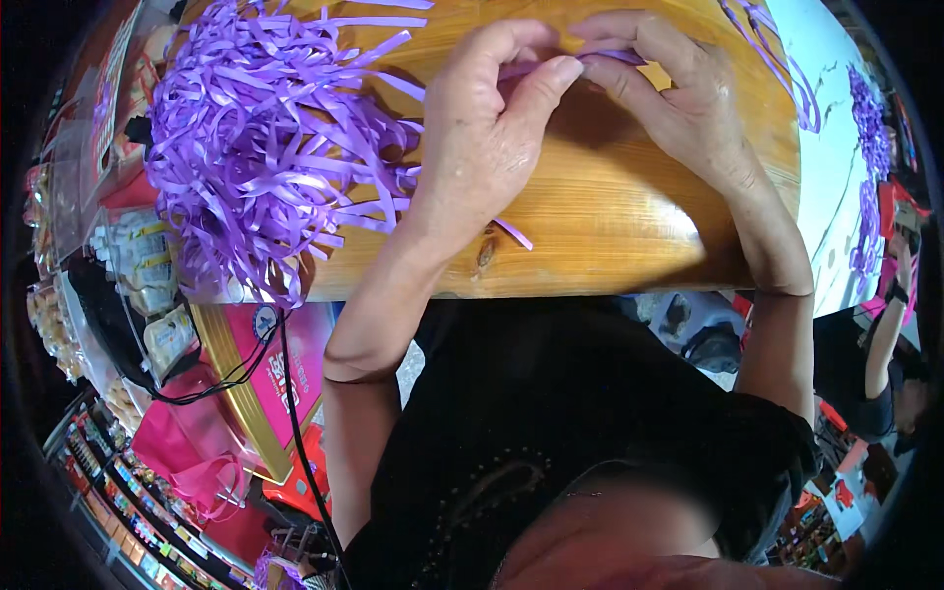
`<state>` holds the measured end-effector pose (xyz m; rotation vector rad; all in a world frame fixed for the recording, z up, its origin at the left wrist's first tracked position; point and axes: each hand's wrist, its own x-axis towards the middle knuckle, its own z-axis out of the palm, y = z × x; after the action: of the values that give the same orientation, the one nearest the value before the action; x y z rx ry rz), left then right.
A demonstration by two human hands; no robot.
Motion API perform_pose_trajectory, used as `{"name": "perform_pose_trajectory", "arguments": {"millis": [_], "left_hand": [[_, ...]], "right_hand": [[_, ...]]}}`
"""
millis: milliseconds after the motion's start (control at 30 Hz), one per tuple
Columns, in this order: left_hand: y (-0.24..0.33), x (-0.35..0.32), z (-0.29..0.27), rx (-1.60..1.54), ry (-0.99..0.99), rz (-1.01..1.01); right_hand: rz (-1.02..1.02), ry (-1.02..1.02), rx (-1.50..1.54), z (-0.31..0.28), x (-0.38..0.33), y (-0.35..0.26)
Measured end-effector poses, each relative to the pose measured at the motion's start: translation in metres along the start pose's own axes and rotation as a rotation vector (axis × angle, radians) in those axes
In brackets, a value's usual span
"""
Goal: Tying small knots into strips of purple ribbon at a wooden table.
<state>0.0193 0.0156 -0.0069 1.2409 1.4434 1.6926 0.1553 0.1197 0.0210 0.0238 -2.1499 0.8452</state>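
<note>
A thin purple ribbon (621,56) runs between my two hands above the far part of the wooden table. My left hand (480,133) is closed on it, with thumb and fingers pinched together. From the other side my right hand (693,103) also pinches the ribbon, its thumb and forefinger close to my left thumb tip. The fingers partly hide the ribbon, so its exact shape there cannot be made out. Left of my left hand lies a big tangled heap of shiny purple ribbons (261,147). One short ribbon end (513,234) shows on the wood beside my left forearm.
Looped purple ribbons (801,93) hang at the right edge of the wooden table (610,241). More ribbons (867,147) lie on a white table (824,216). At left are clear packages (143,256), a pink-and-gold box (241,379) and a black cable (295,413). Another person (885,334) is at right.
</note>
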Motion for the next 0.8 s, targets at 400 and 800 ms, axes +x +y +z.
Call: {"name": "perform_pose_trajectory", "arguments": {"millis": [400, 800], "left_hand": [[-0.002, -0.002, -0.008, 0.007, 0.098, -0.029], [0.005, -0.004, -0.005, -0.183, 0.141, -0.3]], "right_hand": [[-0.118, 0.229, 0.841, -0.019, -0.022, 0.054], [0.035, -0.117, -0.421, -0.019, -0.005, -0.009]]}}
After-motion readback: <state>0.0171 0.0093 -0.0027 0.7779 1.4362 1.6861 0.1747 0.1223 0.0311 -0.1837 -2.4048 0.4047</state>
